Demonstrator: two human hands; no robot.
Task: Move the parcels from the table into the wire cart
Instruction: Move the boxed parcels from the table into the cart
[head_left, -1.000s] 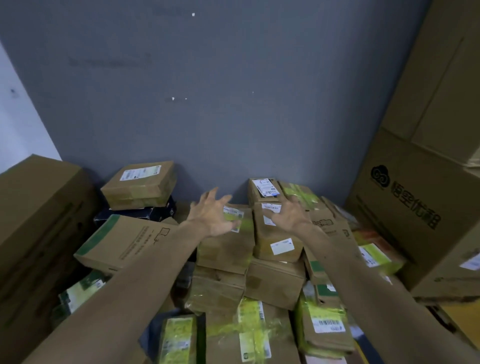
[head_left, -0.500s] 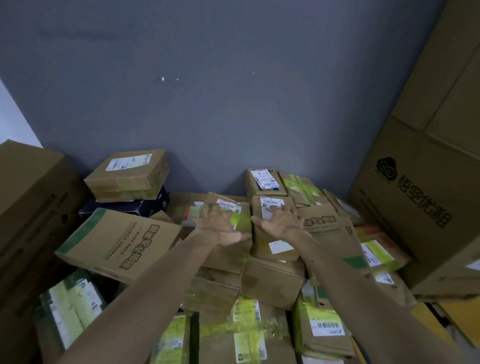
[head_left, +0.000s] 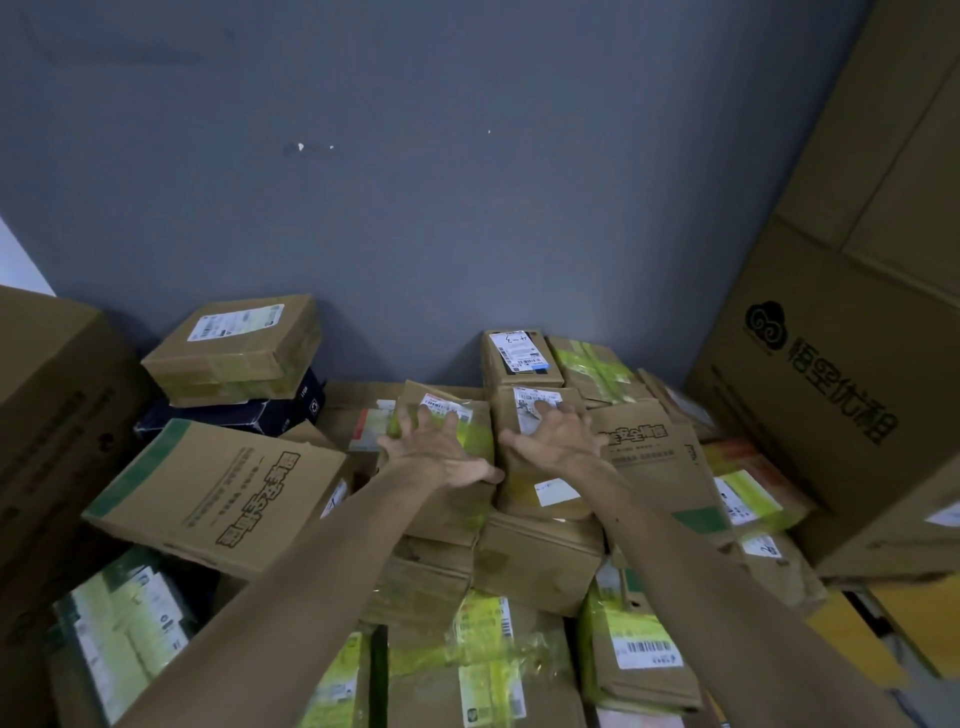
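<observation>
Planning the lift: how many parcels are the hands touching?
2: left hand on the brown green-taped cardboard parcel, right hand on the brown white-labelled cardboard parcel beside it.

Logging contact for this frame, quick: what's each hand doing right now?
Left hand: open, fingers spread, resting on top of the green-taped parcel.
Right hand: open, fingers spread, resting on top of the neighbouring parcel.

Both arms reaching way out in front

Bare forearms are stretching forward and angling in toward each other, with the left hand (head_left: 439, 449) and right hand (head_left: 556, 441) sitting side by side, palms facing down, fingers splaying wide, thumbs pointing inward.
</observation>
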